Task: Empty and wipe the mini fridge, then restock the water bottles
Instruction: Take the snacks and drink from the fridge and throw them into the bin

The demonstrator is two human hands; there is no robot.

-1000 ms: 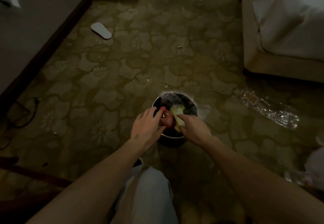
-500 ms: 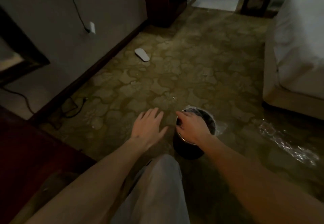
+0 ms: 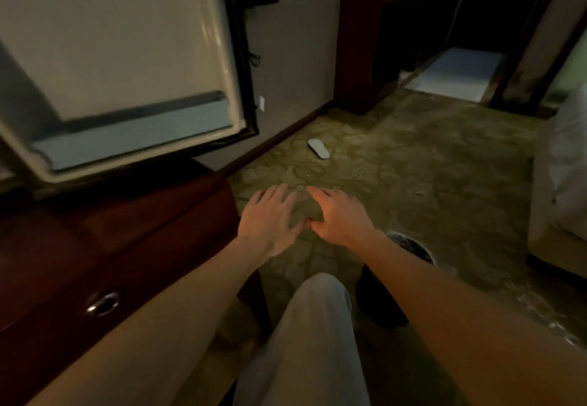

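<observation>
Both hands are empty, fingers extended and relaxed, held out over the carpet (image 3: 413, 164) at frame centre. The left hand (image 3: 270, 221) and right hand (image 3: 338, 218) lie side by side, thumbs close together. The fridge door (image 3: 120, 65) stands open at 10 o'clock, above the dark wooden cabinet (image 3: 120, 246). The bin (image 3: 409, 246) stands at 4 o'clock of the hands, partly hidden by the right forearm. A slipper (image 3: 318, 148) lies at 12 o'clock.
</observation>
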